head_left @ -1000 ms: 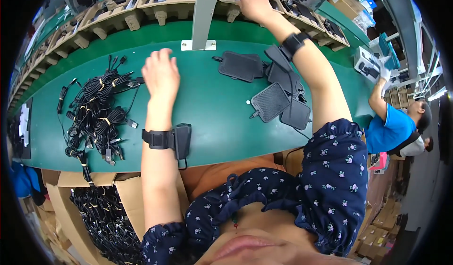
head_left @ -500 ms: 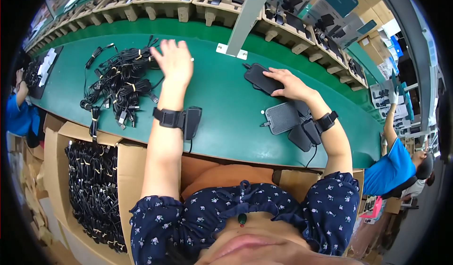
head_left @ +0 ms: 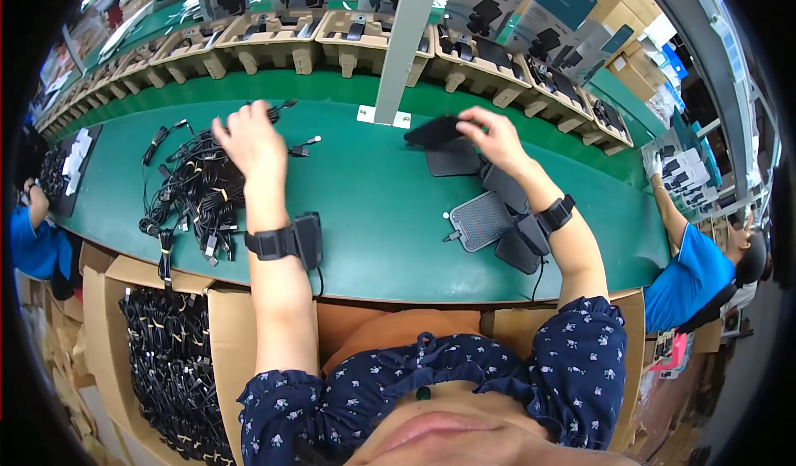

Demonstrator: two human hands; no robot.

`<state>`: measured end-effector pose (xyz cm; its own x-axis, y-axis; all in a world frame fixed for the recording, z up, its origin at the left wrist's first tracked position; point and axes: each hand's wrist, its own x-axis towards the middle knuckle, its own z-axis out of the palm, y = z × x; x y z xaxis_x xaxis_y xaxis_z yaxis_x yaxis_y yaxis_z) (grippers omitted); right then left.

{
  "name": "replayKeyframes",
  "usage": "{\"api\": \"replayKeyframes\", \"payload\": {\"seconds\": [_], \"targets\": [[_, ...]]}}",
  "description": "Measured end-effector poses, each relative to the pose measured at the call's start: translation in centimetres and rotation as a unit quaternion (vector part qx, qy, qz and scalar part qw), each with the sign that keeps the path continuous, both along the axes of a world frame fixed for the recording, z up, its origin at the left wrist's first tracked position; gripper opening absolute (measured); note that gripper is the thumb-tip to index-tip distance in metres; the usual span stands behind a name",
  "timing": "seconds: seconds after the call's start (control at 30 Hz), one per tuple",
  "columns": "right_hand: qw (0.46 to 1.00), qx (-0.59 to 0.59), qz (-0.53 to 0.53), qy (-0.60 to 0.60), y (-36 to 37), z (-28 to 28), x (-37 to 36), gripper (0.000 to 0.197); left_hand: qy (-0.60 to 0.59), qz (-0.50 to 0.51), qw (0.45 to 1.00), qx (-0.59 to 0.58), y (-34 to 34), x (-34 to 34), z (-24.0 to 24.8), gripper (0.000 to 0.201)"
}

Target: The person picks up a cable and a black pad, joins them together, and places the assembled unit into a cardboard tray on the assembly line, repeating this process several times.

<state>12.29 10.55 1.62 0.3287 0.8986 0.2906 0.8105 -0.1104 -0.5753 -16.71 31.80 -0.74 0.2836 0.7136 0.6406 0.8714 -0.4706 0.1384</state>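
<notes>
At the left, my left hand (head_left: pixel 255 141) is over the right side of a pile of black cables (head_left: pixel 199 176), many tied with pale bands. Its fingers are bent and its thumb is hidden. From under it, a bundled black cable (head_left: pixel 300 148) sticks out with a metal plug end. My right hand (head_left: pixel 496 138) pinches the right end of a flat black pad (head_left: pixel 435 133), which is tilted up off the table. Below that, another black pad (head_left: pixel 453 161) lies flat. Nearer me are a mesh-faced grey pad (head_left: pixel 481 221) with a short plug and a dark pad (head_left: pixel 516 253).
A cardboard box (head_left: pixel 217 342) full of banded cables stands below the table's front-left edge. A metal post (head_left: pixel 396 60) rises from the green table (head_left: pixel 365 242). Pulp trays (head_left: pixel 365 51) of black parts line the back. Co-workers in blue sit at both sides.
My right hand has lifted the top pad off the one beneath it and tilted it. My left hand has moved left onto the cable pile, and the bundled cable's plug now shows. The view has shifted.
</notes>
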Motion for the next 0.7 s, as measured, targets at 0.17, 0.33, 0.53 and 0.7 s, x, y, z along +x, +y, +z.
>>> {"api": "replayKeyframes", "payload": {"seconds": [0.17, 0.33, 0.53, 0.7], "targets": [[0.959, 0.280, -0.041, -0.006, 3.9, 0.4, 6.2, 0.021, 0.007, -0.260, 0.960, -0.100, -5.3, 5.0, 0.5, 0.026], [0.935, 0.304, -0.076, 0.166, 10.1, 5.0, 5.2, 0.023, 0.059, -0.301, 0.939, -0.153, -6.6, 5.7, -3.1, 0.025], [0.954, 0.291, -0.012, -0.066, 15.9, 4.7, 5.6, 0.021, 0.093, -0.288, 0.938, -0.172, -6.4, 6.3, -4.3, 0.026], [0.966, 0.248, -0.032, -0.070, 16.0, 5.3, 6.2, 0.021, 0.093, -0.278, 0.941, -0.172, -6.2, 5.9, -4.3, 0.027]]}}
